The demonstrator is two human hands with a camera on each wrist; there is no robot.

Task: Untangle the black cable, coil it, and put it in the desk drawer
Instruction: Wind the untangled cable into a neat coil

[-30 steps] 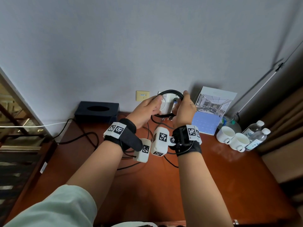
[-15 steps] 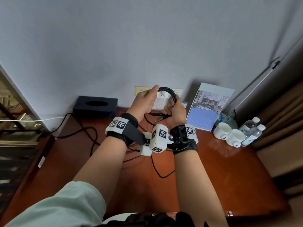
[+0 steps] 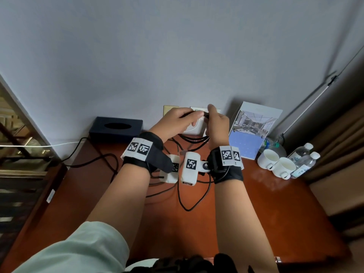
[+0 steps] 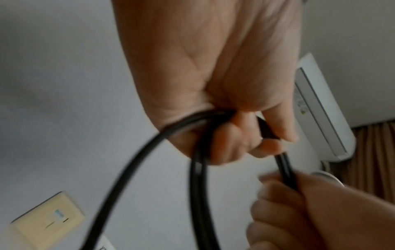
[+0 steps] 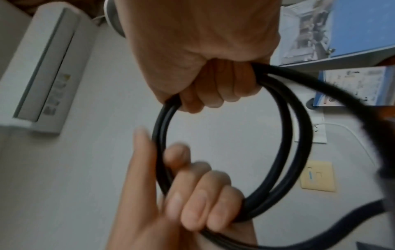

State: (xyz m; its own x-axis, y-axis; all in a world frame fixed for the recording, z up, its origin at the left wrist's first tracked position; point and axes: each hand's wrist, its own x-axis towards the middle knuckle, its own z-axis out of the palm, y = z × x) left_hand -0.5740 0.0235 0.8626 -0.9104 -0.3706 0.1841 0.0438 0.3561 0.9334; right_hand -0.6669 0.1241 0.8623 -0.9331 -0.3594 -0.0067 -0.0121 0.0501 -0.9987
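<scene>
Both hands hold the black cable point(image 3: 197, 140) up near the wall, above the back of the desk point(image 3: 275, 213). My left hand point(image 3: 194, 115) grips one side of the coil, fingers curled round the strands point(image 5: 245, 209). My right hand point(image 3: 209, 113) grips the other side. In the right wrist view the cable point(image 5: 299, 135) forms a round loop of two or three turns between the right hand point(image 5: 205, 94) and the left hand. In the left wrist view the left hand point(image 4: 235, 135) clasps the cable point(image 4: 198, 186). A loose tail point(image 3: 187, 205) trails down onto the desk. No drawer shows.
A black tissue box point(image 3: 116, 129) stands at the back left. A brochure stand point(image 3: 254, 129), two white cups point(image 3: 275, 163) and water bottles point(image 3: 304, 160) stand at the back right. Other dark cables point(image 3: 94, 160) run across the desk's left side. Wall sockets point(image 3: 168, 110) sit behind the hands.
The coil's upright loop showed above the hands before; now the hands have come together over its top. The slack tail has slid forward on the desk.
</scene>
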